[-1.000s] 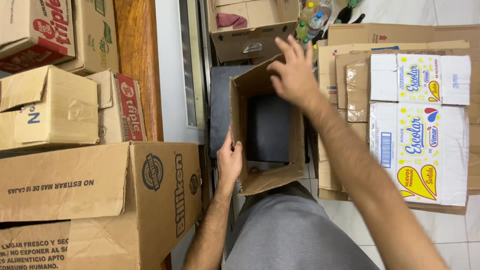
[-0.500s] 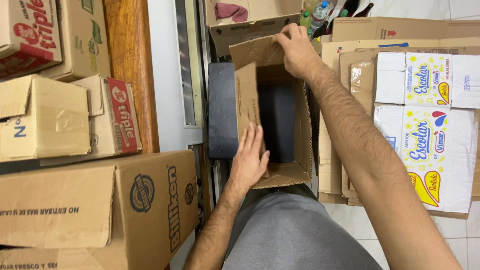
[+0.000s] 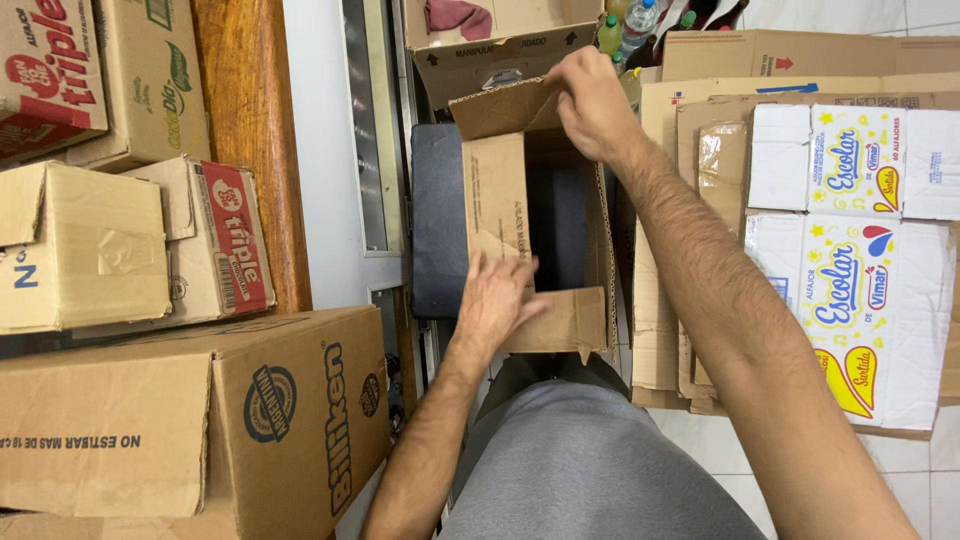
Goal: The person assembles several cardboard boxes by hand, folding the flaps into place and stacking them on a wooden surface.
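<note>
Left hand: the left hand (image 3: 497, 298) lies flat, fingers spread wide, pressed on the near inner wall and near flap of the open cardboard box (image 3: 497, 195); gripping nothing
Right hand: the right hand (image 3: 592, 105) is curled narrow over the far flap (image 3: 503, 107), fingers and thumb pinching its edge; the flap tilts up under the fingertips
Box: brown, open-topped, dark inside; it sits between the two hands, just above the person's grey-clad lap (image 3: 590, 460)
Beyond the right fingers: another open carton (image 3: 500, 45) with a red cloth (image 3: 458, 17) in it; bottles (image 3: 630, 25) just beside
Outside the right forearm: flattened cardboard sheets (image 3: 850, 250), white and yellow print
Outside the left fingers: stacked brown cartons (image 3: 180, 420); a wooden post (image 3: 245, 150)
</note>
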